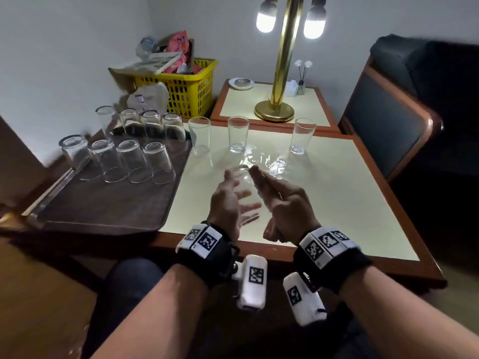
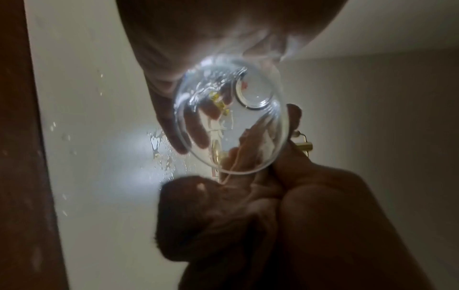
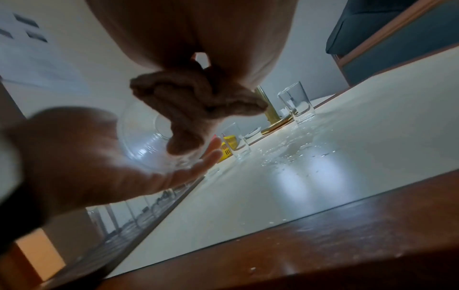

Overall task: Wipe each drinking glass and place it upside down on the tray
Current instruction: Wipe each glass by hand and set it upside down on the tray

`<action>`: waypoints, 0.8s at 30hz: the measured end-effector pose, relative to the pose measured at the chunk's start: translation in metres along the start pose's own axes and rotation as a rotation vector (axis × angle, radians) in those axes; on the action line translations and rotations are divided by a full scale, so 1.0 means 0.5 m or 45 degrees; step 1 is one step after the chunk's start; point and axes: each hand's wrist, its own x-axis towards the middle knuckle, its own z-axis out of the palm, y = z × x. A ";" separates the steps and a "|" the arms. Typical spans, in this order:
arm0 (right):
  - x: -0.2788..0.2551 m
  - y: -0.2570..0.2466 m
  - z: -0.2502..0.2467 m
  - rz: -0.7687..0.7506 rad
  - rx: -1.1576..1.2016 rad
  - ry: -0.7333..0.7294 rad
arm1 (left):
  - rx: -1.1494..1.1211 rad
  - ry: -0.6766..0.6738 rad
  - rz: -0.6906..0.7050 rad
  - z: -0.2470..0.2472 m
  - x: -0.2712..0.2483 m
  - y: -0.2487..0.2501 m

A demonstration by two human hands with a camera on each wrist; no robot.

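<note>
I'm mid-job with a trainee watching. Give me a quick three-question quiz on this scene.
1. How many upright glasses stand on the table?
2. True or false: the glasses on the tray stand rim up on the tray.
3. What does the right hand grip? A. a sponge B. a cloth C. nothing

Key: 1. three; 2. false, they stand upside down; 3. B
</note>
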 end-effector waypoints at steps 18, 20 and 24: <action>-0.059 -0.005 -0.005 -0.037 -0.048 0.069 | -0.011 0.005 0.020 0.010 -0.001 -0.024; -0.049 -0.017 -0.016 0.041 -0.021 0.175 | 0.114 -0.203 -0.078 0.009 -0.013 -0.022; -0.050 -0.027 -0.022 0.164 0.126 0.203 | 0.215 -0.122 0.122 0.013 -0.014 -0.025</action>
